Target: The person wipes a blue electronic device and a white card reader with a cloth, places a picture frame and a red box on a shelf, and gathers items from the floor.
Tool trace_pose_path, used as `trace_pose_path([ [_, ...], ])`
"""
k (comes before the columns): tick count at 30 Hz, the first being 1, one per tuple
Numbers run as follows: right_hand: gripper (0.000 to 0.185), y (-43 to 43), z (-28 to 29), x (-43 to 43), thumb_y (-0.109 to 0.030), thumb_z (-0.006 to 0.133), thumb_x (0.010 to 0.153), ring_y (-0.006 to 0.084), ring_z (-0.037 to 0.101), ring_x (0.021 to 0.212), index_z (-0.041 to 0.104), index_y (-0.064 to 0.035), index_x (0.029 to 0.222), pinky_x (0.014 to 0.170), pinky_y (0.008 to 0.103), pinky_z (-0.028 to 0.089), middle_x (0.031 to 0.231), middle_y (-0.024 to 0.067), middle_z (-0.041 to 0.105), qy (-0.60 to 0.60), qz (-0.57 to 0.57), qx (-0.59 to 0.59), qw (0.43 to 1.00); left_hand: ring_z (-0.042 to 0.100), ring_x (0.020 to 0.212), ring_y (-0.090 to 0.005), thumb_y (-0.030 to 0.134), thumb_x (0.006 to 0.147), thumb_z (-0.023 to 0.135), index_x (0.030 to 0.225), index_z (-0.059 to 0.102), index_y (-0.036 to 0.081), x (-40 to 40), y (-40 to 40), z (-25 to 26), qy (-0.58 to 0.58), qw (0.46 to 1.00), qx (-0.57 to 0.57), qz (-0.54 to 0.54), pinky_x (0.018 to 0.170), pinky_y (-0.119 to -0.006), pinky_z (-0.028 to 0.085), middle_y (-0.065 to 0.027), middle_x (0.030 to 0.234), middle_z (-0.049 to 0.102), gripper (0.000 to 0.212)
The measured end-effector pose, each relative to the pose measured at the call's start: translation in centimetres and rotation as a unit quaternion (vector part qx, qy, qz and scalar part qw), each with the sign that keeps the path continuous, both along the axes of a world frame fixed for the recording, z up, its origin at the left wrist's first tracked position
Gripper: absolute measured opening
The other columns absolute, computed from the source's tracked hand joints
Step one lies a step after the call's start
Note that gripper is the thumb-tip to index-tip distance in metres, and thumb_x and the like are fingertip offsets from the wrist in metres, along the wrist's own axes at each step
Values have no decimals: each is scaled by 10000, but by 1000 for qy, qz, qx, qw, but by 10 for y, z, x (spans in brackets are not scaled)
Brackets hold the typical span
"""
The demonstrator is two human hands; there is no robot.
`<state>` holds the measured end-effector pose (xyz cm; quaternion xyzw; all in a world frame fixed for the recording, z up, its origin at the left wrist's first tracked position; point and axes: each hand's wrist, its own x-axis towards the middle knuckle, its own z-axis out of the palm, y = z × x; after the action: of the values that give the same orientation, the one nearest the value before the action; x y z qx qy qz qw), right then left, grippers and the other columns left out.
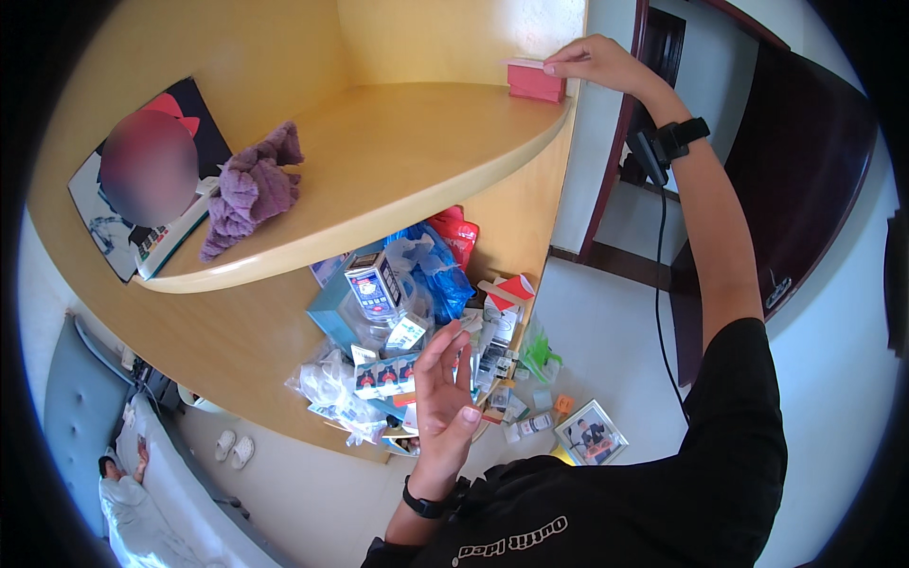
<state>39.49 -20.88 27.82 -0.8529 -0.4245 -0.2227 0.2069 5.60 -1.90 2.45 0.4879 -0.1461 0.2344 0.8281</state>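
Note:
At the right end of the upper wooden shelf point(398, 142), my right hand point(593, 62) grips the top corner of a small red box point(534, 84). Its thumb is against the front and the fingers are at the pale top edge. The box rests on the shelf close to its curved front edge. My left hand point(446, 390) is raised lower down, fingers apart and holding nothing, in front of a cluttered lower shelf. Behind it are a row of small printed boxes point(383, 378), a blue and white carton point(374, 285) and a blue plastic bag point(442, 273), partly covered by the hand.
A crumpled purple cloth point(254, 190) lies on the upper shelf beside a keypad device point(170, 231) and a large picture point(106, 213). On the floor are a framed photo point(591, 433) and a white bottle point(531, 427). A black cable point(660, 284) hangs from my right wrist. A person point(128, 483) lies in bed.

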Motion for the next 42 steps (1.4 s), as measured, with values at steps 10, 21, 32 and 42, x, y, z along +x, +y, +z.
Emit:
trace_pose_path([
  [10, 295, -35, -15, -80, -263, 488, 947, 113, 553, 838, 630, -11, 1008, 731, 250, 438, 889, 52, 615, -140, 33, 327, 934, 487, 1094, -235, 381, 819, 655, 1344, 327, 89, -9, -19, -13, 26, 999, -23, -15, 977, -426, 372, -120, 1270, 441, 685],
  [21, 360, -222, -331, -245, -266, 506, 920, 287, 568, 687, 583, -45, 647, 641, 397, 445, 722, 111, 567, 116, -305, -64, 943, 307, 360, -88, 220, 984, 417, 617, 416, 85, 12, -42, -81, 57, 986, -45, -153, 486, -285, 385, 6, 398, 342, 391],
  [32, 352, -322, -522, -448, 16, 493, 819, 305, 574, 997, 573, -95, 1144, 857, 382, 465, 1109, 137, 588, 485, -461, 23, 742, 590, 615, -111, 156, 886, 606, 837, 590, -12, 59, -156, -306, 304, 851, 335, -267, 580, -227, 473, -90, 729, 645, 175],
  [42, 227, -378, -776, -428, -128, 526, 765, 304, 606, 958, 669, -112, 941, 793, 414, 505, 948, 143, 649, 659, -248, -130, 698, 628, 840, -325, 232, 765, 657, 872, 653, 41, 19, -248, -494, 212, 295, 770, -525, 736, -442, 509, -169, 866, 649, 220],
])
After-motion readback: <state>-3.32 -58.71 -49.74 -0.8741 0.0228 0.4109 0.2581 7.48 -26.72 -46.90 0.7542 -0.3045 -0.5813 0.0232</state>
